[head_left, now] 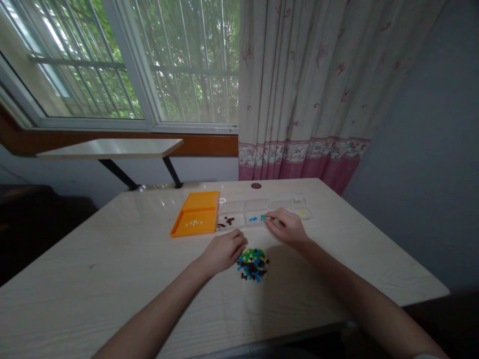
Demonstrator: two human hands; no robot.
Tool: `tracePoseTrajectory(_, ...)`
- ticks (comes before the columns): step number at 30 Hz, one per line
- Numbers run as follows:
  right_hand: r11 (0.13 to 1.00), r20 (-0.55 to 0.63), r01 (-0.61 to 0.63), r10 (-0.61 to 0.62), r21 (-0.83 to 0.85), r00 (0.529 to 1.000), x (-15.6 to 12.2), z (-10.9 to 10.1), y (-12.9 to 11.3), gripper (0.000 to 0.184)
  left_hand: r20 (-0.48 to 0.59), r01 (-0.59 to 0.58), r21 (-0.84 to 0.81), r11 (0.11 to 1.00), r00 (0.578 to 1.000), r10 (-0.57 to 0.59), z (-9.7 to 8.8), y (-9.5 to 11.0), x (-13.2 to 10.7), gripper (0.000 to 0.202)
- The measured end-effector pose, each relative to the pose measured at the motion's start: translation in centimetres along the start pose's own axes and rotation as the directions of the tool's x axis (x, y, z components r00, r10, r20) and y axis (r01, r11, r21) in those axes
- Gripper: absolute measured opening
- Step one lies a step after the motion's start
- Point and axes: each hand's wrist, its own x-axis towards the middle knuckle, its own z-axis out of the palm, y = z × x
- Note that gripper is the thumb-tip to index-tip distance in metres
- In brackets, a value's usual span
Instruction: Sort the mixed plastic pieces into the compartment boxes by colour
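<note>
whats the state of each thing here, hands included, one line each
pile of small pieces, loose, mixed colours
clear tray, open; brown pieces, blue pieces and a yellow piece in separate compartments
orange tray, open, pale pieces inside
left hand, fingers curled beside the pile, any hold unclear
right hand, fingertips close together at the clear tray, hold unclear
curtain, hanging down

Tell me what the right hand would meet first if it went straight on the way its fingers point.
Beyond the green-blue bits at its fingertips, the right hand would probably first meet the blue piece in the clear tray, though its height above it is unclear.
</note>
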Motion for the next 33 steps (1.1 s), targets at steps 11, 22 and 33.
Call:
tracePoseTrajectory(11, 0.994, -0.183, -0.075, 0.09, 0.083, 0.979, 0.6, -1.2, -0.1, 0.012, 0.023, -0.116, 0.034, 0.993, 0.993, 0.115, 0.1, -0.3, -0.1, 0.03)
tracePoseTrajectory(22, 1.0, -0.159, 0.016, -0.015, 0.009, 0.987, 0.4, -1.0, 0.1, 0.012, 0.047, -0.116, 0.086, 0.989, 0.993, 0.113, 0.0, 0.0, 0.0, 0.024)
tracePoseTrajectory(33, 1.0, -0.084, -0.018, 0.019, 0.008, 0.996, 0.3, -1.0, 0.6, 0.016, 0.031, -0.122, 0.053, 0.991, 0.992, 0.12, -0.3, 0.1, -0.1, 0.024)
